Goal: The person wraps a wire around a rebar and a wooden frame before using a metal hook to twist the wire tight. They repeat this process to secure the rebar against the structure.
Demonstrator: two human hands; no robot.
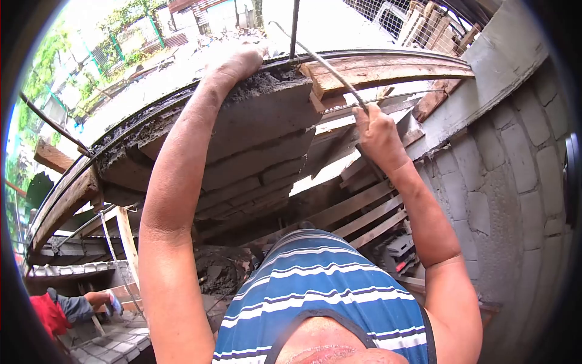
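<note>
My right hand (pixel 379 133) is wrapped round a thin metal rod (pixel 327 65), which slants up and left to a bent tip. A dark shaft (pixel 371 161) shows just below that fist. My left hand (pixel 239 60) reaches over the top of the block wall (pixel 260 115), beside the long reinforcing bars (pixel 200 79) that run along its rough mortar edge. Glare washes out its fingers, so I cannot tell how they are closed. Between my hands a dark upright bar (pixel 295 30) rises from the wall top. A wooden beam (pixel 388 71) continues rightward from the blocks.
A grey block wall (pixel 497 182) stands on my right under a concrete beam (pixel 494 57). Wooden planks (pixel 364 221) lie below my right arm. At lower left is a person in a red top (pixel 45 315). Another bar (pixel 54 124) sticks out at the left.
</note>
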